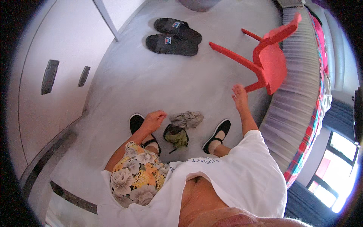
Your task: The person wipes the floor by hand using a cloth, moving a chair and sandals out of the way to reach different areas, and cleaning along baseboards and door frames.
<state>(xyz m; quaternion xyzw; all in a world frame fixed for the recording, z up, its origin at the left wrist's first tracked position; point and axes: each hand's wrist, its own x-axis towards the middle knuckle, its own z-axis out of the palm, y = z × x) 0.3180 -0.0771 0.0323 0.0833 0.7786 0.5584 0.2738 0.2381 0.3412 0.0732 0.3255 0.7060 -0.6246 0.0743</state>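
My left hand (153, 120) hangs over the floor beside my left shoe, its fingers curled. The palm is hidden, and nothing shows in it. My right hand (240, 98) is spread, close to one leg of a red chair (272, 65). Whether it touches that leg cannot be told. The chair looks tilted, with its legs towards the left. On the floor between my black shoes (221, 130) lie a crumpled grey cloth (187, 119) and a bunched olive-green cloth item (177, 137) with dark parts.
Black slides (173, 45) lie on the grey floor (158, 82) ahead. White cabinet doors (63, 51) with dark handles stand at left. A bed with a pleated skirt (300, 76) borders the right side. A rounded grey object (200, 4) stands at the far edge.
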